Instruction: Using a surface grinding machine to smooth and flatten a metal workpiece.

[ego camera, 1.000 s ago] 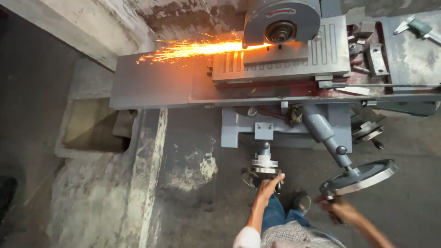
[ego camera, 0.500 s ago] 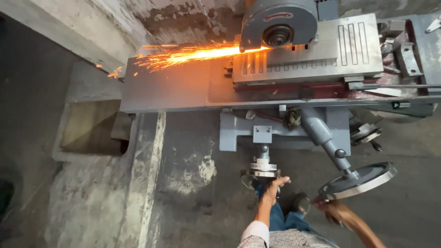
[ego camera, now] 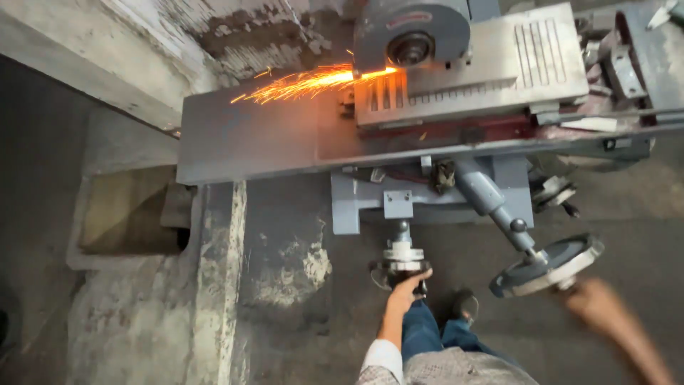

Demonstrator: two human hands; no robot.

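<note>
Left hand [ego camera: 407, 289] fingers wrapped on small near handwheel [ego camera: 400, 265]; right hand [ego camera: 595, 308] blurred at large right handwheel [ego camera: 548, 265], grip unclear. Risk: overfeeding the sparking grinding wheel [ego camera: 410, 43] gouges the far workpiece.

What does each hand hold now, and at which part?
The left hand grips the small handwheel at its rim. The right hand, blurred, is at the large handwheel, near its edge; a firm grip cannot be told.

Left of the grinding wheel guard [ego camera: 411, 36], sparks [ego camera: 299, 84] sweep across the bare steel worktop [ego camera: 249, 142], barring that path. Below the guard, the angled shaft [ego camera: 491, 203] and large handwheel [ego camera: 548, 265] crowd the right; open concrete floor [ego camera: 285, 314] lies left of the small handwheel [ego camera: 400, 267].
</note>
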